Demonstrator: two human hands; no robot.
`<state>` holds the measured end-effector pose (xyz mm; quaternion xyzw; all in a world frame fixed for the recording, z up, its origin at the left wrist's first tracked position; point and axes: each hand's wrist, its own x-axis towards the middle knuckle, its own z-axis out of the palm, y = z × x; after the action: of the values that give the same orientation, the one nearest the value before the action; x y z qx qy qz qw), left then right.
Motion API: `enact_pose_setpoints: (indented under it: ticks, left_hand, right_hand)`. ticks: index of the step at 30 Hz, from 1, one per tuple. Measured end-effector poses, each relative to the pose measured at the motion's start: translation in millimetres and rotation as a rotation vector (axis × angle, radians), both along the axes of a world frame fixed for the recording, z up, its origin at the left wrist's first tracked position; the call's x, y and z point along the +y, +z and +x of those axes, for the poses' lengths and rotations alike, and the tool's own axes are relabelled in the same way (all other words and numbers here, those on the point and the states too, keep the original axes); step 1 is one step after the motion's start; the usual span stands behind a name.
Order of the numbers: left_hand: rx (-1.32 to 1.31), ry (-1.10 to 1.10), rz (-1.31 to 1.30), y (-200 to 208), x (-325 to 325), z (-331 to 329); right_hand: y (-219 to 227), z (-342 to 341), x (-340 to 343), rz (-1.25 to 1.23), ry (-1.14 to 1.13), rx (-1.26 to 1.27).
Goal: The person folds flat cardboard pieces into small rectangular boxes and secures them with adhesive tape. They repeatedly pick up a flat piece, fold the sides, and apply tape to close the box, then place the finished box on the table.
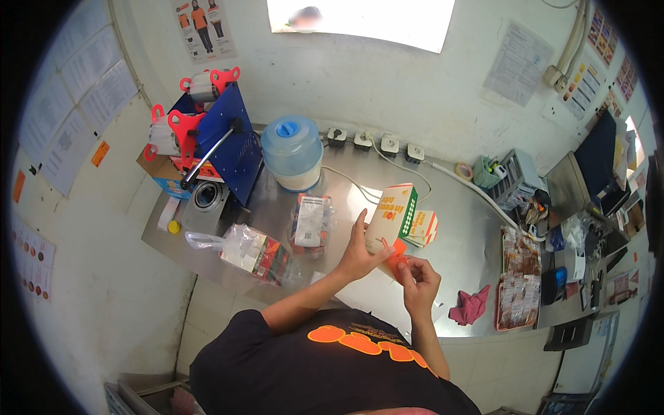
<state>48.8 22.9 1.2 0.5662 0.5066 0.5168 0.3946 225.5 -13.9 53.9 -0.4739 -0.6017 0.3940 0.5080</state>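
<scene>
A cream paper carton (385, 216) with coloured print and a green side stands tilted over the steel table in front of me. My left hand (361, 254) grips its lower left side, fingers along the panel and thumb across the bottom end. At that near end are bright orange flaps (396, 257). My right hand (419, 279) pinches an orange flap between thumb and fingers. Right behind the held carton lie more printed cartons (423, 228), partly hidden, apparently folded flat. Whether anything is inside the held carton cannot be seen.
Left on the steel table (460, 242) are plastic-wrapped packs (252, 252), another wrapped bundle (310, 223), a blue-lidded jar (291, 153) and a blue machine (232, 149). At right lie a maroon cloth (469, 305) and a tray of sachets (517, 297). Power sockets (389, 145) line the wall.
</scene>
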Motion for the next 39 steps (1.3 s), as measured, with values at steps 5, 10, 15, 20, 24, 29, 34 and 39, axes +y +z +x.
enact_pose_setpoints:
  ticks: [5,10,15,20,24,29,34,39]
  left_hand:
    - [0.152,0.036,0.160,2,-2,-2]
    - [0.154,-0.199,0.060,-5,-3,-3]
    - [0.182,-0.155,0.047,-1,-7,2]
    - [0.143,-0.166,-0.022,0,-12,0]
    - [0.143,-0.173,-0.022,4,-11,1]
    - [0.138,-0.160,-0.052,21,-14,1]
    - [0.152,-0.172,-0.015,20,-15,-1]
    - [0.178,-0.200,-0.049,22,-17,1]
  right_hand:
    - [8,-5,2,0.352,-0.064,-0.284]
    - [6,-6,2,0.070,-0.029,-0.147]
    - [-1,-7,2,0.059,-0.081,-0.287]
    - [7,1,2,0.012,0.028,-0.111]
    - [12,2,0,0.021,0.013,-0.120]
    - [12,2,-4,0.072,-0.033,-0.130]
    - [18,7,-2,0.057,0.006,-0.184]
    - [-2,9,7,0.100,-0.018,-0.184]
